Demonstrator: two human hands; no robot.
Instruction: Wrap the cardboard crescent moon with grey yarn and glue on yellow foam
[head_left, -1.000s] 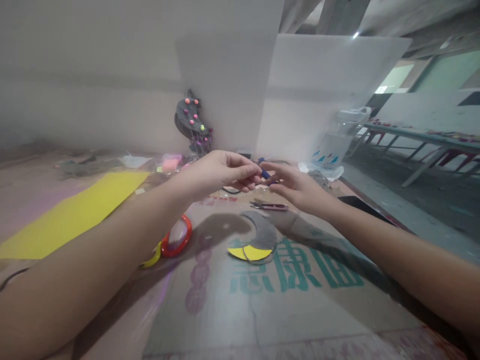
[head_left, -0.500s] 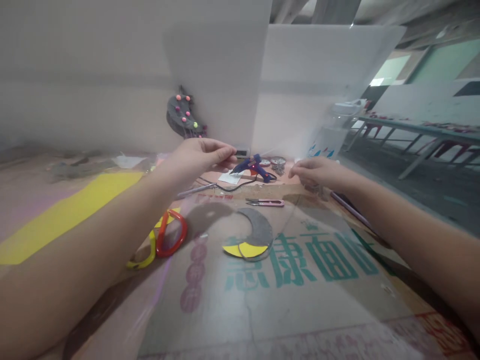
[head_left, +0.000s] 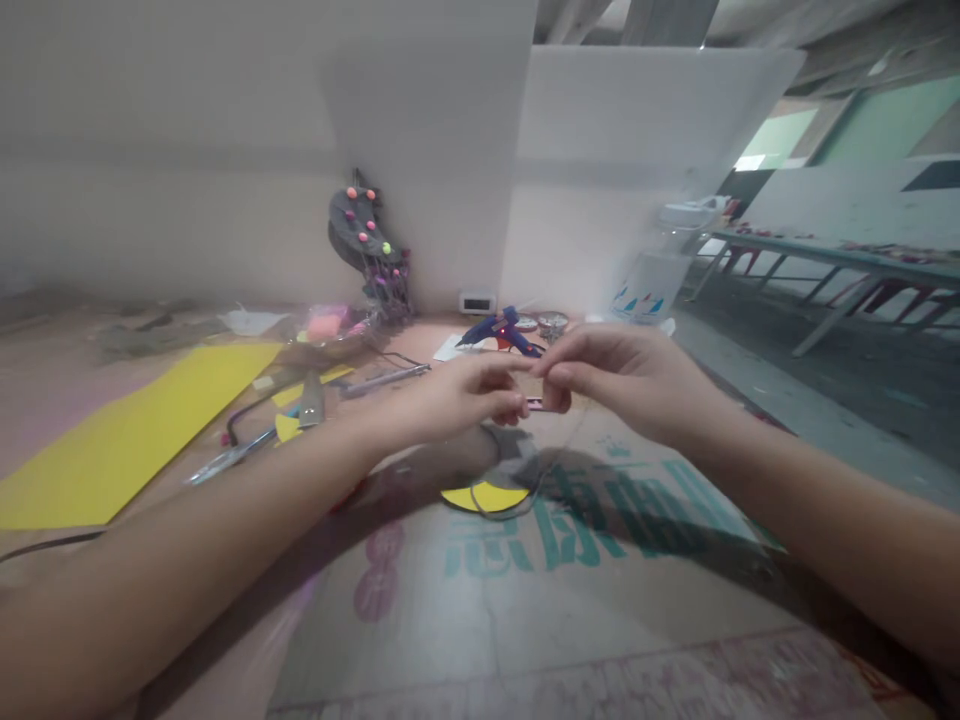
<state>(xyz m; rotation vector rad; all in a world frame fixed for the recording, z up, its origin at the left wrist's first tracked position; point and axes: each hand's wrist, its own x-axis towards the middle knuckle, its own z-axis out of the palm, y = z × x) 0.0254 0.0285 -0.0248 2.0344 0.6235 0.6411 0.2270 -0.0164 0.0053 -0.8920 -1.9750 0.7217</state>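
My left hand (head_left: 480,398) and my right hand (head_left: 607,375) meet at the fingertips above the cardboard. The left fingers are curled, with the index finger reaching the right hand; whether anything is between them is too small to tell. My right hand is closed in a pinch, its contents not visible. Below them lies a grey crescent (head_left: 517,455) with a yellow piece (head_left: 491,495) at its lower end and a thin cord curving around it. Small snips (head_left: 535,404) are mostly hidden behind the fingers. A blue glue gun (head_left: 501,328) stands just beyond.
Yellow sheet (head_left: 150,430) at left, beside scissors and scraps. A grey crescent decoration with pompoms (head_left: 364,230) stands at the back, near a small display (head_left: 477,302). A clear container (head_left: 660,262) is at back right. Printed cardboard (head_left: 570,620) covers the front.
My hands have come together from apart, the left moving right and down, the right moving left. They now cover the snips and part of the grey crescent.
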